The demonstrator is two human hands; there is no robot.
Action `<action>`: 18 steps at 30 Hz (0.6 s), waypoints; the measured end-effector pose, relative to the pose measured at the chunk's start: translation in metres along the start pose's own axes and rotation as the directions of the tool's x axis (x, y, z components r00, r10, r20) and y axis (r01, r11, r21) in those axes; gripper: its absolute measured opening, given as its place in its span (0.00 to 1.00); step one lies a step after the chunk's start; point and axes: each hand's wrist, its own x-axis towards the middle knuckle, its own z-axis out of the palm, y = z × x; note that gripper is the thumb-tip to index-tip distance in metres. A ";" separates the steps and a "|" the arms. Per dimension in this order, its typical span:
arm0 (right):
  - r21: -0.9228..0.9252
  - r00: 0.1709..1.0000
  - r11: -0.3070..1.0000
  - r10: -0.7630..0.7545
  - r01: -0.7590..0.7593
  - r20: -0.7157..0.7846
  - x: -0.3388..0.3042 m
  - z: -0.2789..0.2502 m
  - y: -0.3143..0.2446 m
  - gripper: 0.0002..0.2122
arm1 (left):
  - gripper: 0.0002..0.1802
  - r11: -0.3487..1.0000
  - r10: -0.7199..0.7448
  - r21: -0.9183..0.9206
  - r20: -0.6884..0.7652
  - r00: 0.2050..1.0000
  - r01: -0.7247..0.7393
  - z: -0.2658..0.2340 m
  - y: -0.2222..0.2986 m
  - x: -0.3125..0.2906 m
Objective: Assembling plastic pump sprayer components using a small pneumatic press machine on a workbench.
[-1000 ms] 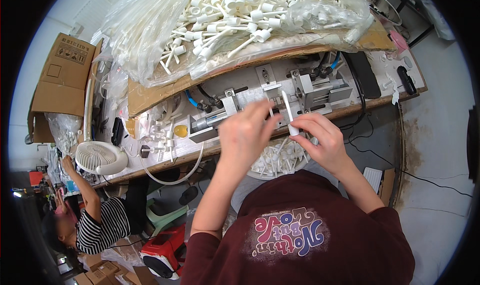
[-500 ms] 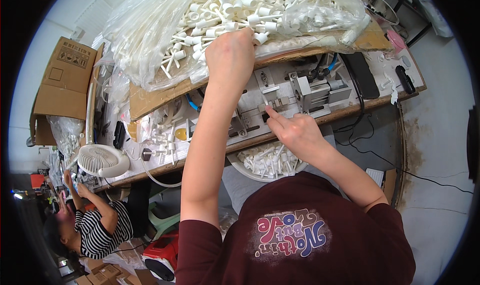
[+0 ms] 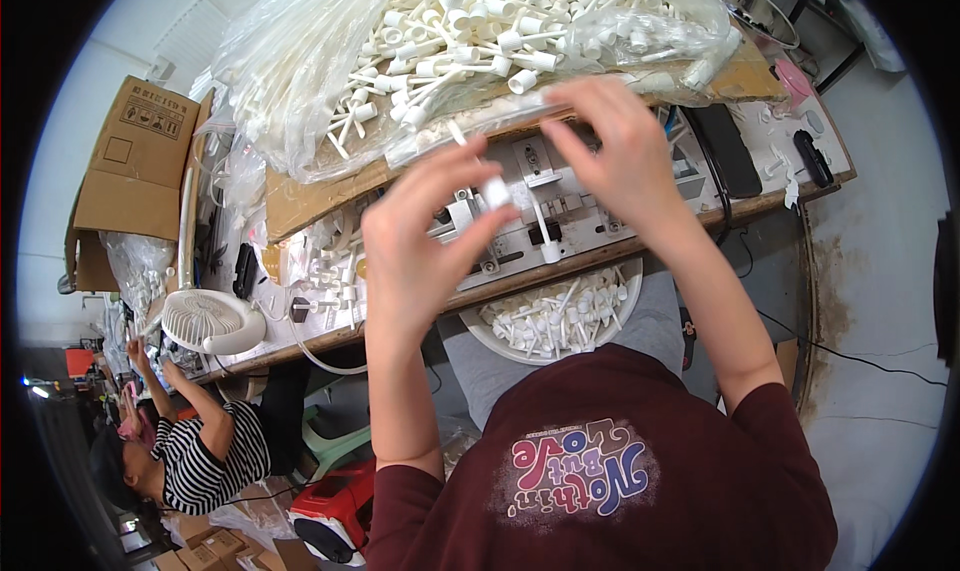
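Note:
A white plastic piece [image 3: 494, 191], with a thin stem and a wider cap, sits between the fingertips of my left hand [image 3: 415, 226], which is slightly blurred. My right hand [image 3: 625, 156] is raised over the far side of the metal fixture [image 3: 600, 226], close to the cardboard edge. Its thumb and fingers are apart, and nothing shows between them. Another white piece [image 3: 545, 233] lies in the fixture, its cap toward me. Beyond my hands a large heap of such white pieces [image 3: 450, 46] rests in clear plastic on cardboard [image 3: 330, 196].
A round bowl [image 3: 632, 301] of white pieces rests at my lap under the table edge. On the left are a white fan [image 3: 212, 323], a cardboard box [image 3: 125, 161] and a co-worker in a striped top [image 3: 215, 456]. Black devices [image 3: 725, 151] lie at right.
My left hand has drawn back from the heap toward me with a white piece. My right hand has lifted off the fixture and moved farther away, uncovering the piece there.

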 end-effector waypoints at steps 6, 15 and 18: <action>-0.056 0.992 0.994 0.097 -0.093 0.079 0.038 0.031 0.028 0.11 | 0.18 0.999 -0.045 -0.014 0.051 0.998 0.046 0.052 0.006 -0.070; 0.113 0.976 0.991 0.047 -0.072 0.212 0.031 0.027 0.013 0.11 | 0.17 0.939 0.020 0.340 0.075 0.997 -0.045 0.102 -0.008 -0.088; 0.199 0.932 0.961 0.117 -0.194 0.343 0.030 0.013 0.010 0.13 | 0.16 0.940 0.031 0.338 0.047 0.998 -0.045 0.106 -0.011 -0.084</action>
